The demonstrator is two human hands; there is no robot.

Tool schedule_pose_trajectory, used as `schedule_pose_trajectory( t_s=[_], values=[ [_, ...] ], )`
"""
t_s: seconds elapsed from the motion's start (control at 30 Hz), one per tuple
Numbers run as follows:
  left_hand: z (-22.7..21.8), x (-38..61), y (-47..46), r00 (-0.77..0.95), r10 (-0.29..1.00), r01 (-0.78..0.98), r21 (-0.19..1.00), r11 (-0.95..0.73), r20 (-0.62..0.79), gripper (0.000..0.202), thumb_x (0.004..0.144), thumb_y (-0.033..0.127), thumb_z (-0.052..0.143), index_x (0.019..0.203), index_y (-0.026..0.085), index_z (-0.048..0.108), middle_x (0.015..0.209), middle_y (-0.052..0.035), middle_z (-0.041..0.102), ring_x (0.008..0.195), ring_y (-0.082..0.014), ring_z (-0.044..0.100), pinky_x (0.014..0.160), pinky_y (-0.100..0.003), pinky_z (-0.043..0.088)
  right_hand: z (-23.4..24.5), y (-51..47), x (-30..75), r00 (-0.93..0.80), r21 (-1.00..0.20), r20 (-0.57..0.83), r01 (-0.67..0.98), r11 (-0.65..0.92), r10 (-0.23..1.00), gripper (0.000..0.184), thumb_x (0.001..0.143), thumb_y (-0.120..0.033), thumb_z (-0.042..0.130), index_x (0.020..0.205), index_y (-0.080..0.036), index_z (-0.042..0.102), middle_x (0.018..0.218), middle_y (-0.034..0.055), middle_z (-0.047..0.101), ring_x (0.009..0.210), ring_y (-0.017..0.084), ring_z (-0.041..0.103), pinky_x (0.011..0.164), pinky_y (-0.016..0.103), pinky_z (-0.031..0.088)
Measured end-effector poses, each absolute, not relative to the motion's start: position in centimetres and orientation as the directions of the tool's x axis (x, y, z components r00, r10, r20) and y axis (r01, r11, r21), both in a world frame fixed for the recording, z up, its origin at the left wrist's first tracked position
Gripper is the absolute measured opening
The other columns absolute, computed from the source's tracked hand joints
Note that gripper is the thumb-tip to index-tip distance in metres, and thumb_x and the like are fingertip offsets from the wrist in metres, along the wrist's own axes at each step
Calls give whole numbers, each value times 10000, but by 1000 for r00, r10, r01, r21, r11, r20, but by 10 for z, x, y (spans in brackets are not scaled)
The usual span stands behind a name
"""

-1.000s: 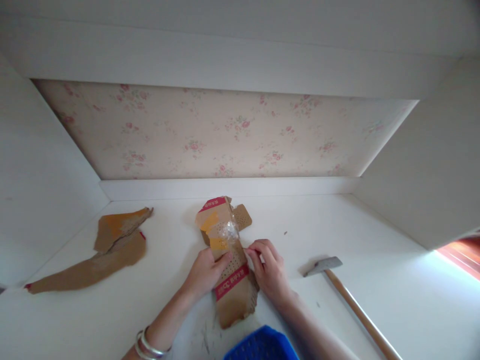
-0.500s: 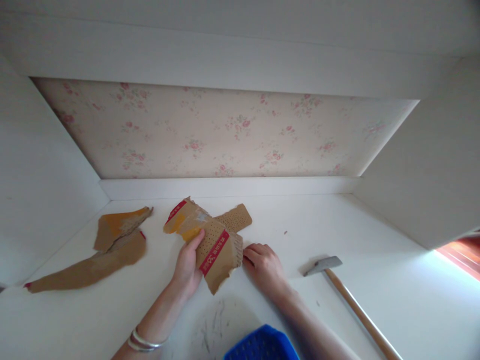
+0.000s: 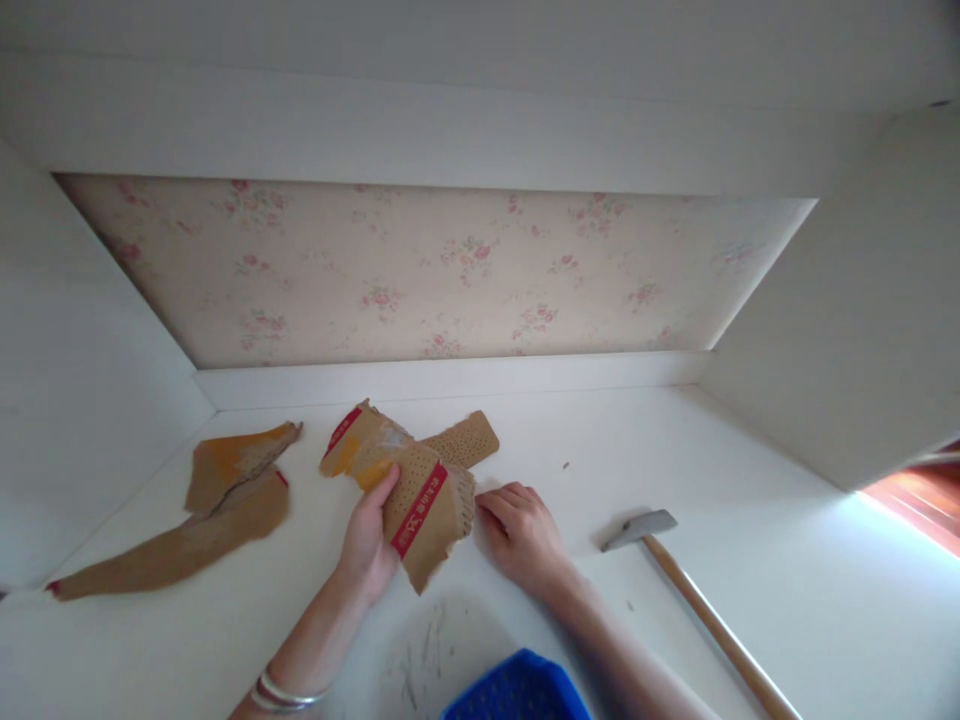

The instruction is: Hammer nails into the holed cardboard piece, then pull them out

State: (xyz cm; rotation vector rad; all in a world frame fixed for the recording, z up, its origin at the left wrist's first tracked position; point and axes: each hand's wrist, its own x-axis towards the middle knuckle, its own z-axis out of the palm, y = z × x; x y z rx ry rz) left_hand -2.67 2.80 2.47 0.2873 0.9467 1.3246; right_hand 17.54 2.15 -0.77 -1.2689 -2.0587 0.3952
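My left hand point(image 3: 367, 540) grips a torn brown cardboard piece point(image 3: 416, 490) with small holes, a red printed band and yellow tape, holding it tilted to the left just above the white desk point(image 3: 750, 540). A second perforated cardboard flap point(image 3: 465, 440) lies behind it. My right hand point(image 3: 521, 530) rests on the desk just right of the cardboard, fingers curled together near its ragged edge; whether it pinches anything I cannot make out.
Torn cardboard strips point(image 3: 202, 510) lie at the left. A hammer point(image 3: 690, 595) with a wooden handle lies at the right. A blue perforated basket point(image 3: 517, 695) sits at the near edge. White side walls and floral wallpaper point(image 3: 450, 270) enclose the desk.
My left hand swung the cardboard piece from lying lengthwise under both hands to tilted leftward. My right hand came off it and settled on the desk beside it.
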Motion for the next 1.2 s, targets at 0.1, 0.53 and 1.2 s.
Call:
schedule_pose_trajectory(
  t_s=[0.1, 0.53, 1.2],
  values=[
    [24, -24, 24, -38, 914, -647, 707, 286, -404, 315, 931, 262, 591, 1195, 99, 642, 976, -144, 769, 767, -265, 756, 742, -410, 617, -9, 23, 178, -219, -665, 369, 616, 422, 903, 272, 925, -177, 492, 974, -247, 750, 925, 62, 769, 911, 241, 656, 831, 355, 480],
    [83, -31, -31, -219, 920, -476, 858, 191, -326, 456, 598, 414, 890, 848, 195, 578, 519, 116, 485, 394, -51, 420, 402, -150, 297, 67, -38, 217, -259, -888, 46, 431, 158, 965, 310, 864, -389, 631, 1131, -264, 727, 832, -5, 715, 637, 146, 594, 579, 239, 430],
    [89, 9, -133, -397, 831, -371, 896, 244, -390, 426, 574, 502, 843, 537, 156, 598, 446, 1, 577, 405, -160, 573, 435, -254, 487, 74, -69, 223, 12, -864, -25, 503, -28, 1000, 477, 980, -511, 377, 1073, -209, 734, 796, 47, 734, 763, 229, 664, 653, 285, 464]
  ],
)
